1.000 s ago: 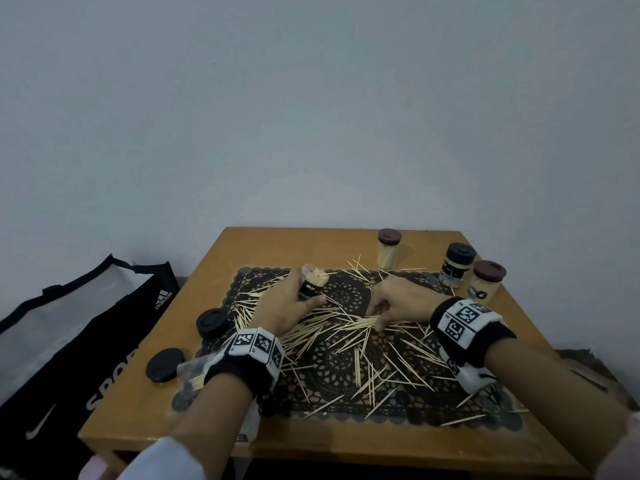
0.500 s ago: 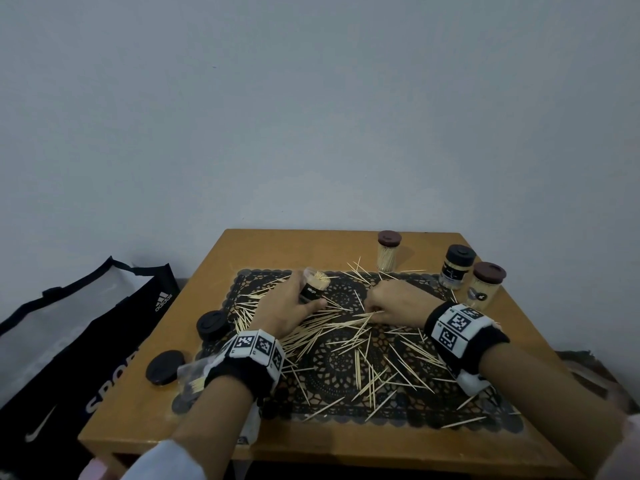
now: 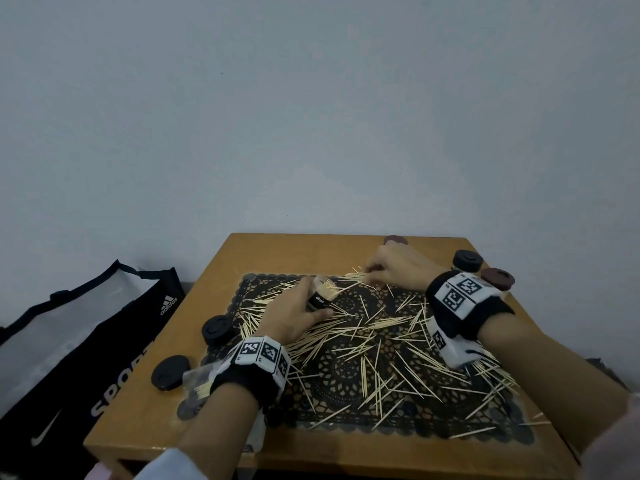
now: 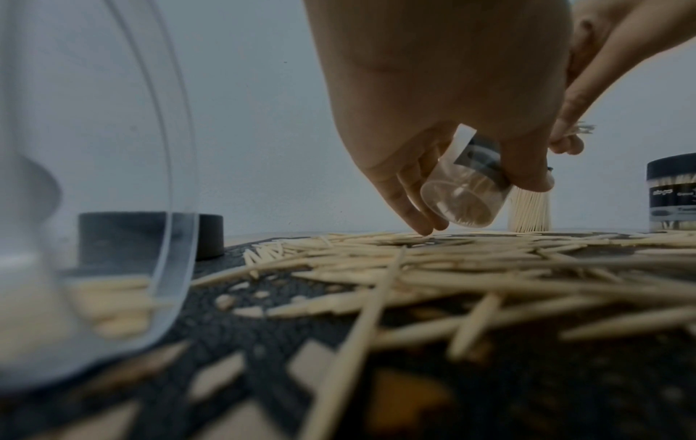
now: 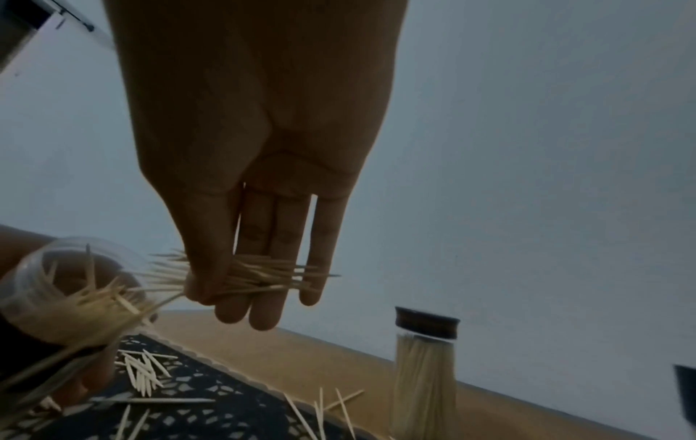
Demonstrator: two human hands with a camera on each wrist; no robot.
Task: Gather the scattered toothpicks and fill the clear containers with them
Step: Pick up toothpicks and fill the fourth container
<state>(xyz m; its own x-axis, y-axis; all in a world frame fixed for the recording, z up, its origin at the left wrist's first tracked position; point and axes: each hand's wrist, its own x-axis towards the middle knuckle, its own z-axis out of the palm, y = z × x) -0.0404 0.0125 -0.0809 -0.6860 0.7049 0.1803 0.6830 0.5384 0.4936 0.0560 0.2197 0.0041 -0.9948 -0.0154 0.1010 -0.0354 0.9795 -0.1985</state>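
A black wristband (image 3: 248, 382) is worn on the left wrist, ringed by white square panels printed with black fiducial markers (image 3: 263, 352). A matching black band (image 3: 468, 312) with larger marker panels (image 3: 460, 292) is worn on the right wrist, and a white block (image 3: 453, 348) bearing a further marker is fixed beneath it. A white sleeve cuff (image 3: 162, 466) is seen at the left forearm and a pale pink sleeve edge (image 3: 623, 441) at the right.

Toothpicks (image 3: 349, 332): pale bare wood, matt. Container (image 4: 465, 201): clear glossy plastic. Surface (image 3: 277, 252): smooth wood, slight sheen. Mat (image 3: 346, 372): dark lace-pattern. Lids (image 3: 216, 329): black matt plastic.
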